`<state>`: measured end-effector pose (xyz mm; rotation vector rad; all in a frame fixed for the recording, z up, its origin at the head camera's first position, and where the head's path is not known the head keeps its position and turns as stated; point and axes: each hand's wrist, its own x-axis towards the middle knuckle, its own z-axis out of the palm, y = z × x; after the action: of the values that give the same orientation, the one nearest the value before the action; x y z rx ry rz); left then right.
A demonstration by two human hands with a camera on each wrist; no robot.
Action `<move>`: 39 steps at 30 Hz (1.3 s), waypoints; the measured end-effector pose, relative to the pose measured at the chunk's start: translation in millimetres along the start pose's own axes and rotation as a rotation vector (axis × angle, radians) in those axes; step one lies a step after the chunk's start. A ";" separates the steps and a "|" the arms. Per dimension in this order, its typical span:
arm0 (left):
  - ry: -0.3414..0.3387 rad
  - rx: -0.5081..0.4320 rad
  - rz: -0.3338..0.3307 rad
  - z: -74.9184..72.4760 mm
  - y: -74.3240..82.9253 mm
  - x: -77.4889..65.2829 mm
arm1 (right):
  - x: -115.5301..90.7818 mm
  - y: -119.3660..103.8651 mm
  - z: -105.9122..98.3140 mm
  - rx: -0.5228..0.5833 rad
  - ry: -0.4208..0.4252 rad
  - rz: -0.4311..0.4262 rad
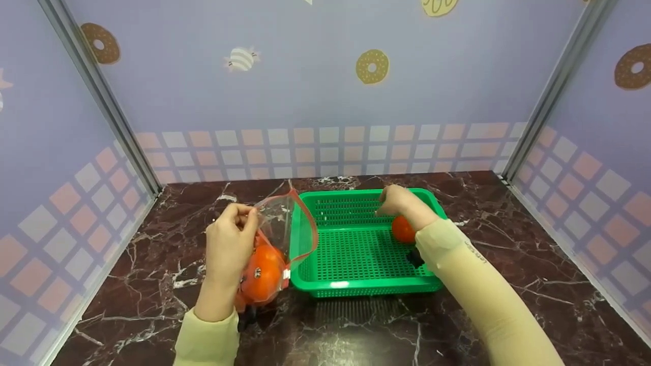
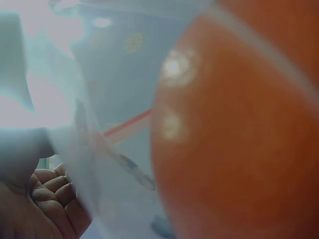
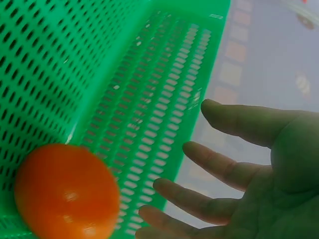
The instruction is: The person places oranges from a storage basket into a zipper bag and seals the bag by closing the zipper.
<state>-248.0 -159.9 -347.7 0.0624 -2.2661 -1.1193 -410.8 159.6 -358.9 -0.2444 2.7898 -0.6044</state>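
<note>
My left hand pinches the upper edge of a clear zip bag with a red-lined mouth. Inside the bag are orange-red tomatoes, one showing its dark star-shaped stem end; one fills much of the left wrist view. A single tomato lies in the green plastic basket, at its right side. My right hand is over the basket's right part, fingers spread and holding nothing, close to that tomato. In the head view the right wrist partly hides the tomato.
The basket stands on a dark red marbled tabletop, just right of the bag. Patterned wall panels enclose the back and both sides. The bag's mouth overlaps the basket's left rim in the head view.
</note>
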 end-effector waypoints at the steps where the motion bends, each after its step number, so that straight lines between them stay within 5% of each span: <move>1: -0.001 -0.001 0.000 0.0 0.0 0.0 | 1.0 2.0 0.6 -0.016 0.002 0.011; 11: -0.023 -0.010 -0.005 0.1 0.1 -0.9 | 9.8 17.3 12.1 -0.219 -0.012 0.130; 18: -0.018 -0.002 -0.011 -0.4 0.3 -1.1 | 11.5 22.4 19.1 -0.225 -0.069 0.223; 28: -0.018 -0.001 0.005 -0.9 -0.5 -0.4 | 11.7 26.9 24.2 -0.281 -0.062 0.139; 39: -0.027 -0.010 -0.026 -1.5 -1.0 -0.2 | 14.3 20.2 16.4 -0.194 -0.103 0.086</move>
<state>-247.2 -161.5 -347.9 0.0735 -2.2899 -1.1513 -421.6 168.4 -385.1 -0.1868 2.7432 -0.2923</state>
